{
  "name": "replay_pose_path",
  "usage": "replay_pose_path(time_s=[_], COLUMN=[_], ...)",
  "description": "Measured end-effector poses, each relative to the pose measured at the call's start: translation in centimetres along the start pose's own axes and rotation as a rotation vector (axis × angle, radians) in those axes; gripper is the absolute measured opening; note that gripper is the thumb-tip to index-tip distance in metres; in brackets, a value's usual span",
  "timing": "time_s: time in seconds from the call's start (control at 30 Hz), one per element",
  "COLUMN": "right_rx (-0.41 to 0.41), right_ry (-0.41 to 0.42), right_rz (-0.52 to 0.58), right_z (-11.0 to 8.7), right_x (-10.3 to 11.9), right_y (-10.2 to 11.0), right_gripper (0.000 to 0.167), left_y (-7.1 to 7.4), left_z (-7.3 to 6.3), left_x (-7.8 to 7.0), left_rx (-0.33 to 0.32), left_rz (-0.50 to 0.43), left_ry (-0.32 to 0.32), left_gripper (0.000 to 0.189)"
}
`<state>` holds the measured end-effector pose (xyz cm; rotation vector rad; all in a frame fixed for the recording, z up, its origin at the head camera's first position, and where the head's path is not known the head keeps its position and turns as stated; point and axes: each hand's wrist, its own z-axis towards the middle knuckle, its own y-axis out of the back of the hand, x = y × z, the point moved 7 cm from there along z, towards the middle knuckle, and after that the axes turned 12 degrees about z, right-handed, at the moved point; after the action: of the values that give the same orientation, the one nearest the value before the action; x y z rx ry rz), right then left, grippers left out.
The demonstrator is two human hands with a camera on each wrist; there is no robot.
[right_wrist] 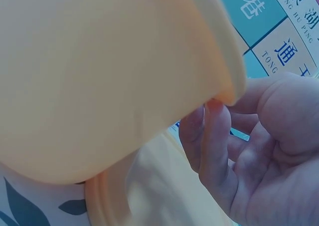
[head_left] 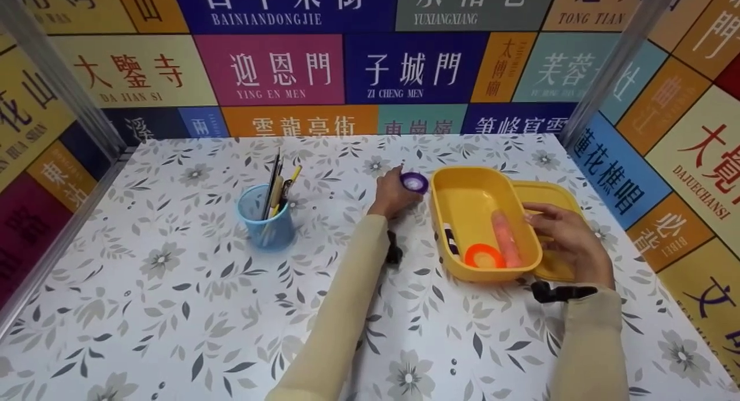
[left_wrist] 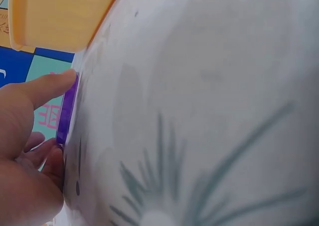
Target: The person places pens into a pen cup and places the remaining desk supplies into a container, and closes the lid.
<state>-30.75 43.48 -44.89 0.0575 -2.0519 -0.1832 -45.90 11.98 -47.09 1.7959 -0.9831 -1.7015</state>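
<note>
A purple ring (head_left: 414, 183), like a roll of tape, lies flat on the patterned cloth. My left hand (head_left: 395, 193) pinches it by its edge; the left wrist view shows thumb and fingertips at opposite sides of the purple rim (left_wrist: 68, 109). Just right of it stands a yellow plastic box (head_left: 462, 184). My right hand (head_left: 569, 239) holds the box's right rim with the fingertips, seen close up in the right wrist view. Inside the box are an orange ring (head_left: 471, 255), a long pink item (head_left: 506, 239) and a small dark-and-white item (head_left: 450, 239).
A yellow lid (head_left: 558, 196) lies partly behind the box, under my right hand. On the left, a blue cup (head_left: 267, 225) holds several pens and brushes (head_left: 278, 190). Printed panels (head_left: 272, 69) wall in the back and sides of the floral-covered table (head_left: 162, 308).
</note>
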Motion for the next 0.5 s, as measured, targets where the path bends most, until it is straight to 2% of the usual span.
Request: replay_pose_path(time_s=[0.3, 0.5], right_rx=[-0.003, -0.001], right_ry=[-0.025, 0.002], right_rz=[-0.001, 0.025], right_z=[-0.14, -0.08], right_x=[-0.24, -0.01], right_y=[-0.08, -0.02], right_gripper=[0.065, 0.068], left_y=[-0.23, -0.24], left_z=[0.05, 0.16], left_x=[-0.11, -0.1], left_rx=[-0.007, -0.031], left_rz=[0.035, 0.041], left_ry=[0.0, 0.008], left_gripper=[0.082, 0.079])
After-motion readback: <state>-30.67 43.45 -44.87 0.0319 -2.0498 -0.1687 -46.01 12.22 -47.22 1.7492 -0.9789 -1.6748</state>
